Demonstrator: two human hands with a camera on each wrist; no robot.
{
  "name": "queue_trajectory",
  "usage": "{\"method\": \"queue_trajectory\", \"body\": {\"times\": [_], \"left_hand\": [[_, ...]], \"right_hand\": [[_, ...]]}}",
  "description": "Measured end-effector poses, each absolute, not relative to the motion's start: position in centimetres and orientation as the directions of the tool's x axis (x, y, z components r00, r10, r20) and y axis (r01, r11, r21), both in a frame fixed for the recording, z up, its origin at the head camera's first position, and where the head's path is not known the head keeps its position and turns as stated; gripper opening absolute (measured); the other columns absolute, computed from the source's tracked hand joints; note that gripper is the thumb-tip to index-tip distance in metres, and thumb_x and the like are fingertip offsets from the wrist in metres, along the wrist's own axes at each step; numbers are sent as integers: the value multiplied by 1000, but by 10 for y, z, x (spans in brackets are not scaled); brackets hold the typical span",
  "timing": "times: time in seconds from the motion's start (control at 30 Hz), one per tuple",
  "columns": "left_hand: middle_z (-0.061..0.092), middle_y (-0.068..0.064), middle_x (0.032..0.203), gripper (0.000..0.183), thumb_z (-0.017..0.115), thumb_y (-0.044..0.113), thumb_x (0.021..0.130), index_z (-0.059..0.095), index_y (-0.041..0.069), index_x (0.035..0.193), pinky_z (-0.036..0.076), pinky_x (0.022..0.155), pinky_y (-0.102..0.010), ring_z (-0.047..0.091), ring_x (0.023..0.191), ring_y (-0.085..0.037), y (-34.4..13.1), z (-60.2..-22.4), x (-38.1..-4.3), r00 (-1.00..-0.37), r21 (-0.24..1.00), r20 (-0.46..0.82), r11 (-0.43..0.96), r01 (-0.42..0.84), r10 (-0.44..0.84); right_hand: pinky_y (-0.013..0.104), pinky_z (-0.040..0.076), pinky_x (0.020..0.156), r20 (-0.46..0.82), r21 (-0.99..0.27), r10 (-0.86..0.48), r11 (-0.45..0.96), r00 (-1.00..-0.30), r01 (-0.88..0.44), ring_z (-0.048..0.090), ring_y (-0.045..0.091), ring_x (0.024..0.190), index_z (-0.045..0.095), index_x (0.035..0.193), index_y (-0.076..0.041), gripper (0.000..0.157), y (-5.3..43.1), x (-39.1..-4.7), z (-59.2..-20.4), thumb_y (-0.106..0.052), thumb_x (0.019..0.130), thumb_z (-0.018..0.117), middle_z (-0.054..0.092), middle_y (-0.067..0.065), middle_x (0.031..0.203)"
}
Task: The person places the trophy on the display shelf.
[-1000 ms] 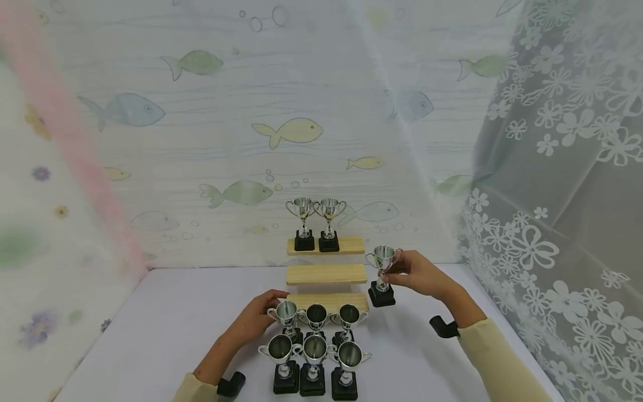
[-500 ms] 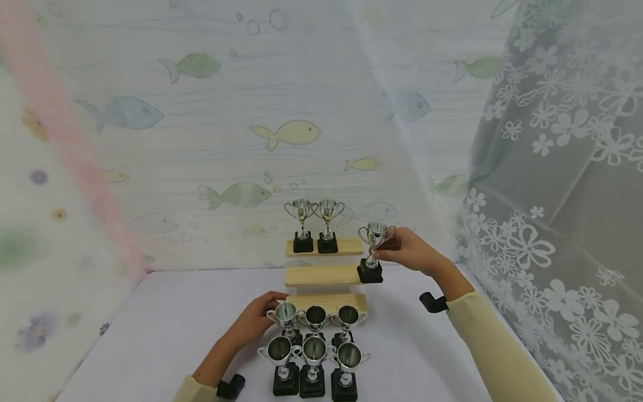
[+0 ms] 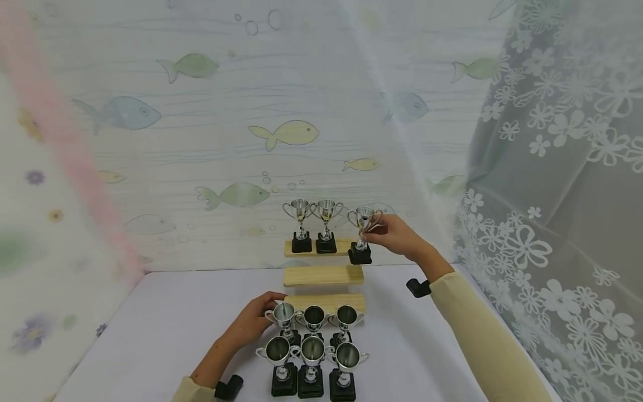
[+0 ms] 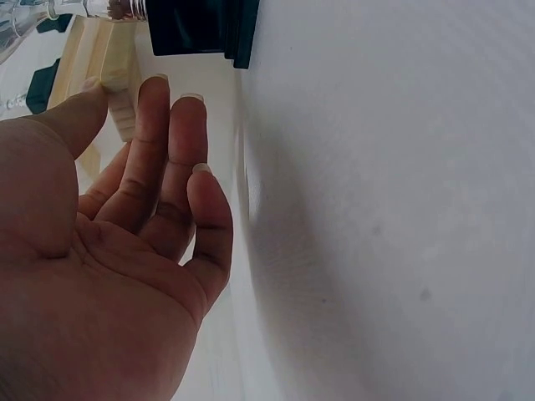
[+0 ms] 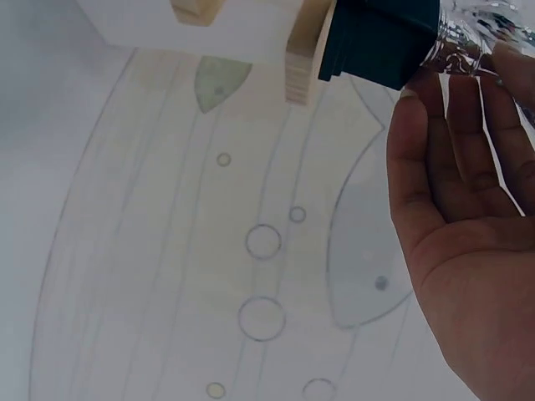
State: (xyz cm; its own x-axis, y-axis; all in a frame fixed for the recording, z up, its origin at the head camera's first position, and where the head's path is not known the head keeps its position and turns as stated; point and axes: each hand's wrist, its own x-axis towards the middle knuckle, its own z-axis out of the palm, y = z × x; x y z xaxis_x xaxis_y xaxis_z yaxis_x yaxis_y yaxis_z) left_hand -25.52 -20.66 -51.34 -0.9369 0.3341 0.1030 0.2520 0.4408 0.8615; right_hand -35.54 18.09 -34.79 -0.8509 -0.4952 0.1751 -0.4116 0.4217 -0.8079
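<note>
**Silver trophy (image 3: 361, 220) up at the end of the top plank (image 3: 341, 247)!**

Here it is: the right hand (image 3: 397, 234) has a narrow pinch on the silver trophy, thumb and fingers closed about it below the bowl, screening part of the stem. Under those fingers the black base is at the plank's right end, and from here I can't say whether it rests on the wood or hangs just in front. The right wrist camera puts base and plank end close together, but the bowl runs off the frame.

Just left of those fingers, a pair of trophies (image 3: 300, 215) stands upright on the same plank, their near handles meeting in the view. Lower than the fingers come the middle plank (image 3: 323, 275) and the bottom plank (image 3: 324, 302), the latter partly covered by cups.

Over to the left hand (image 3: 256, 321), fingers reaching loosely to the bottom plank's left end. The thumb tip is at the wood's edge, the index tip out of sight behind it; pinch or mere touch, I can't tell. Above these fingertips one trophy's base (image 4: 196, 29) pokes into the left wrist view, its cup cut off.

Right beside the left fingers, six trophies (image 3: 312, 353) stand on the worktop (image 3: 135, 329) in two rows, the front cups hiding parts of the back bases.
</note>
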Motion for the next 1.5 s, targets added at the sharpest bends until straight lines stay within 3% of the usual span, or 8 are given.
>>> {"method": "queue_trajectory", "body": {"times": [0.23, 0.63, 0.97, 1.5], "left_hand": [[74, -5, 107, 55, 51, -14, 91, 56, -3, 145, 49, 79, -29, 67, 95, -17, -207, -513, -255, -934, 855, 109, 447, 263, 340], [74, -6, 107, 57, 52, -16, 88, 57, -2, 143, 49, 77, -28, 66, 93, -17, -207, -516, -256, -934, 859, 111, 440, 261, 338], [73, -5, 106, 56, 51, -15, 90, 56, -3, 144, 49, 77, -29, 66, 92, -15, -207, -513, -255, -933, 859, 113, 437, 265, 343], [74, -8, 108, 54, 51, -13, 92, 55, -2, 145, 48, 77, -28, 66, 94, -14, -209, -514, -253, -925, 874, 126, 400, 275, 359]], "right_hand": [[48, 55, 101, 175, -796, -475, 447, -862, -407, 71, 32, 117, 71, 113, -1, 17, 175, -367, -346, -14, 101, 71, 70, 15, 117], [52, 51, 107, 136, -830, -442, 438, -886, -346, 64, 38, 128, 70, 122, 1, 28, 162, -382, -351, -18, 101, 72, 67, 19, 128], [54, 51, 106, 130, -808, -439, 472, -889, -351, 67, 35, 121, 70, 123, 5, 29, 156, -386, -350, -17, 103, 70, 70, 18, 123], [54, 51, 103, 152, -800, -392, 491, -907, -346, 64, 35, 121, 70, 128, -1, 35, 157, -382, -357, -23, 101, 73, 70, 16, 126]]}}
